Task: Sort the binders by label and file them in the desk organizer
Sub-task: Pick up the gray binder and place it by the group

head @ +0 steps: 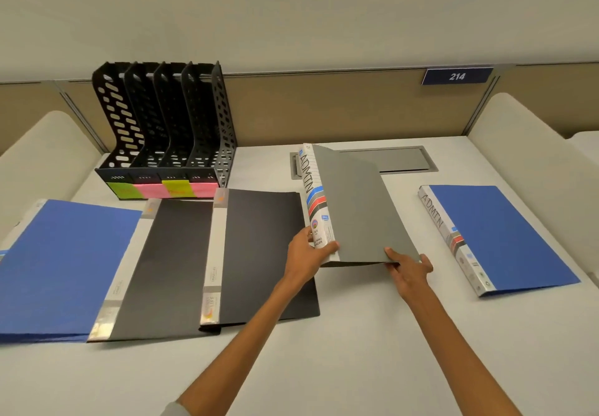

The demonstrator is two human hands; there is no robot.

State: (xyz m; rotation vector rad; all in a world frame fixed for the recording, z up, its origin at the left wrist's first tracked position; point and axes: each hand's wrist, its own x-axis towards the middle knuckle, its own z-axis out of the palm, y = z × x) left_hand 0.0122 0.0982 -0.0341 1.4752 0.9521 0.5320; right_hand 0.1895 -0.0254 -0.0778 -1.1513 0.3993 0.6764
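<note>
Stretching pale and wide under everything, the surface (340, 334) carries all I can see. At its far left my black desk organizer (168, 123) stands against the partition, four upright slots, with green and pink sticky labels (162, 188) along its front edge. A blue binder (61, 266) lies flat at the left, partly overlapped by a black binder (171, 266), which a second black binder (259, 253) overlaps in turn. Off to the right, apart from the rest, another blue binder (499, 237) lies flat, its spine reading ADMIN. Between those groups I hold the grey binder (356, 208) raised on its near edge, spine facing left and marked ADMIN. My left hand (308, 256) is clasped around the spine's lower end; my right hand (408, 268) pinches the cover's near corner, thumb on top.
</note>
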